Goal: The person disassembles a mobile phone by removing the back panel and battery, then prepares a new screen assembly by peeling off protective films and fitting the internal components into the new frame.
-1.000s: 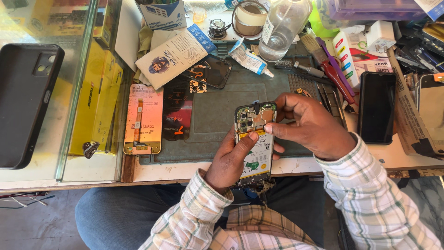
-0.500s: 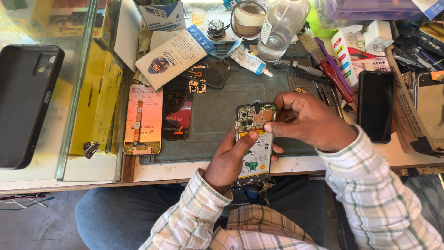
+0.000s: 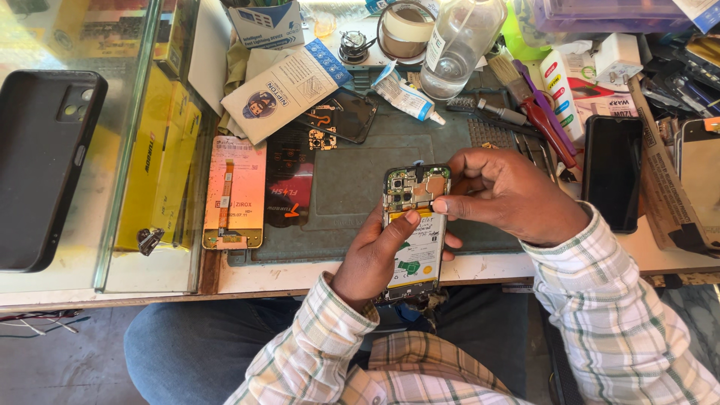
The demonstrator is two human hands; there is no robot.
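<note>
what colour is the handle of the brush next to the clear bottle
Purple, over a red tool; the brush handle shows best in the head view.

Two hands [image 3: 375,255] [image 3: 510,196], one opened phone [image 3: 412,225], one bottle [image 3: 459,37]

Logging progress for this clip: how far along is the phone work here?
Done: the opened phone has its back off, board and battery exposed. In hand: the left hand cradles it while the right hand pinches at the top, near the camera area. Left: it remains open, and loose parts like the flex cable strip lie on the mat.
</note>
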